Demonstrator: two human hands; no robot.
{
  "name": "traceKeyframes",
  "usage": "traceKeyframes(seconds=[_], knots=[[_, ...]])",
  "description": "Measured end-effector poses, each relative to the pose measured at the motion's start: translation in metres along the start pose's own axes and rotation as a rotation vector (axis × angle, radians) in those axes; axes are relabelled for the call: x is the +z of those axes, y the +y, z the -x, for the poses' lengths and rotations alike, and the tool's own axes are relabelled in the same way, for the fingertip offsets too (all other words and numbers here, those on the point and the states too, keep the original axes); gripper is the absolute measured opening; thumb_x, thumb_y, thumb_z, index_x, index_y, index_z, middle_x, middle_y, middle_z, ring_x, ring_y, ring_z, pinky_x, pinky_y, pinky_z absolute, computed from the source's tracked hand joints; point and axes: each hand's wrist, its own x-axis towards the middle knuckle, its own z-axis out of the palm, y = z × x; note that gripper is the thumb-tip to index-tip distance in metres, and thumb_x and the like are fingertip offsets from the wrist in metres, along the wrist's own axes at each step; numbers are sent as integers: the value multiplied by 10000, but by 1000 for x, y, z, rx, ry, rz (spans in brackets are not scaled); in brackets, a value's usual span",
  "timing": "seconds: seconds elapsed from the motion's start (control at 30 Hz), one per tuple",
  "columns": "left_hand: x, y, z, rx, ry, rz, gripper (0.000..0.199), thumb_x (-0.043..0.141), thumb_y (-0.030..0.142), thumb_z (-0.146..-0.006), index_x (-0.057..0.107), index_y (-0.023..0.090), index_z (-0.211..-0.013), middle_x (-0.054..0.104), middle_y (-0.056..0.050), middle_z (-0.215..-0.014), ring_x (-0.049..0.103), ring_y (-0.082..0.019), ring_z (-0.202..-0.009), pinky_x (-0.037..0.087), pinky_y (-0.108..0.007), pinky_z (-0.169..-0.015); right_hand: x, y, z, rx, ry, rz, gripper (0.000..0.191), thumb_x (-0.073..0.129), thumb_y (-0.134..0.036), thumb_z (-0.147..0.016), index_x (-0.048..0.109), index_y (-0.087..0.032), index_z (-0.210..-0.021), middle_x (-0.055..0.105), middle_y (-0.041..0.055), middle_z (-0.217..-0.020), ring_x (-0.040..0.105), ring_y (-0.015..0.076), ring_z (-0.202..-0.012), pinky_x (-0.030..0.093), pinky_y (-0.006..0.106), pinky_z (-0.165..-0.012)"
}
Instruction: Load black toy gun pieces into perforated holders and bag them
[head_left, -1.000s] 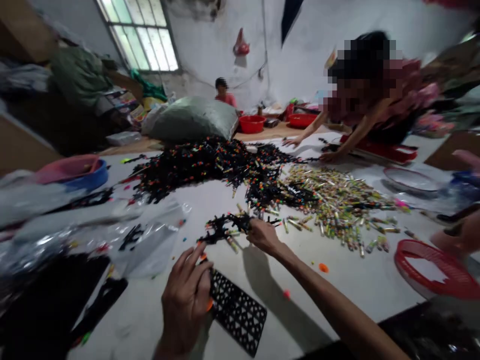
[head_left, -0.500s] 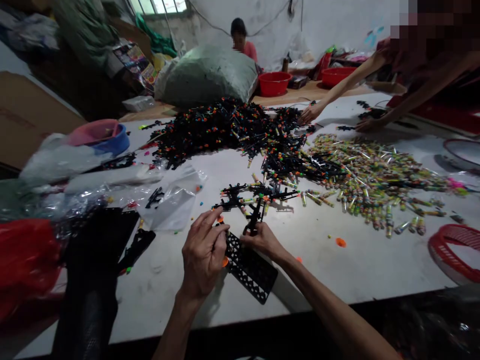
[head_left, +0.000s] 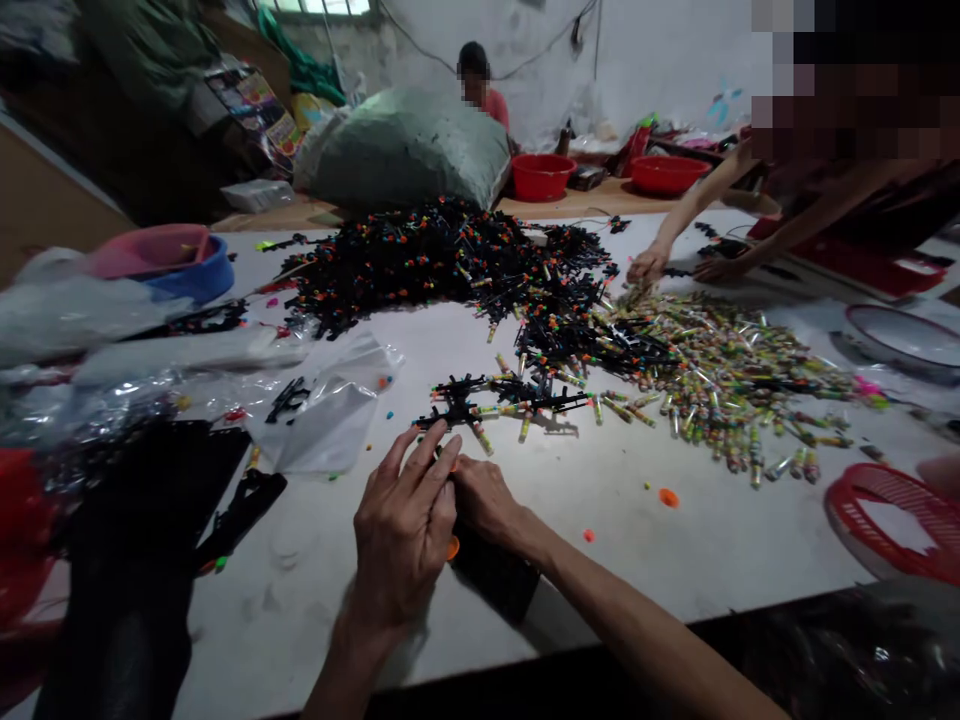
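My left hand (head_left: 405, 530) and my right hand (head_left: 484, 503) meet over a black perforated plastic lattice (head_left: 495, 578), which they mostly hide. An orange plastic piece (head_left: 453, 548) shows between the lattice and my left hand. Just beyond my fingertips lies a branched black plastic cluster (head_left: 457, 398) with small tubes attached. Farther off spreads a large heap of black pieces with orange-tipped ends (head_left: 442, 270), beside a pile of yellow-green tubes (head_left: 720, 380). A co-worker's hand (head_left: 649, 265) touches the tube pile's far edge.
The white work table (head_left: 600, 540) holds a clear plastic bag (head_left: 322, 420), a pink and blue bowl stack (head_left: 184, 262), a red plastic basket (head_left: 892, 520) and a white plate (head_left: 904, 340). A large sack (head_left: 401, 150) and red bowls (head_left: 540, 177) stand beyond.
My hands have drawn closer together and now cover most of the lattice. The branched piece above my right hand no longer shows there. The co-worker's hand has moved toward the tube pile.
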Motion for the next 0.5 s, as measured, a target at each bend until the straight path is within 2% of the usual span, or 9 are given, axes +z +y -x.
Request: traceKeyframes(seconds=[0.03,0.1,0.2,0.27,0.33,0.4,0.47,0.5], knots=[[0,-1,-1,-1,-7,-13,406,396,172,-851,495,196,-1244,507,-58,-1309,374,-247,-1254,374,-440,-1002,-8,3,-5,-7,-62,4,203,506,-241,-811,604,-159,-969,657,78,-890,584,166,-741,371,235,-613],[2,-1,-2,-19,8,-21,383,381,177,-860,522,186,-1216,537,-63,-1276,404,-236,-1224,383,-430,-992,-29,16,-17,80,-108,52,246,567,-287,-784,609,-191,-1007,670,48,-877,599,166,-766,380,224,-623],[6,0,-5,-52,69,-31,374,370,181,-867,532,183,-1205,561,-57,-1248,421,-227,-1197,381,-426,-994,-60,42,-34,335,31,227,265,502,-313,-835,606,-176,-1037,666,98,-947,608,207,-856,393,258,-672],[8,0,-6,-66,81,-45,371,370,183,-869,535,189,-1201,566,-49,-1242,422,-228,-1190,385,-428,-988,-71,54,-36,407,94,292,273,448,-328,-866,622,-143,-966,652,151,-971,604,241,-901,393,287,-697],[8,1,-5,-65,78,-48,368,370,182,-870,540,182,-1196,571,-52,-1234,424,-227,-1183,392,-426,-981,-72,62,-26,412,108,320,258,429,-310,-874,614,-138,-930,643,163,-960,604,247,-898,389,294,-699],[7,0,-4,-54,76,-42,366,372,180,-870,545,174,-1192,572,-57,-1231,424,-225,-1180,394,-423,-980,-65,65,-6,423,156,334,206,408,-223,-868,583,-152,-951,635,142,-953,604,232,-866,381,291,-677],[4,1,-3,-48,79,-31,362,372,178,-871,554,172,-1184,574,-59,-1227,428,-221,-1174,392,-421,-983,-55,66,20,434,251,216,183,429,-161,-828,545,-164,-969,631,100,-890,594,206,-797,373,279,-639],[3,1,-2,-51,80,-27,361,370,177,-871,558,170,-1181,576,-61,-1223,431,-221,-1171,390,-423,-985,-50,65,33,430,305,68,191,455,-165,-806,524,-170,-983,624,70,-842,583,186,-741,370,268,-611]])
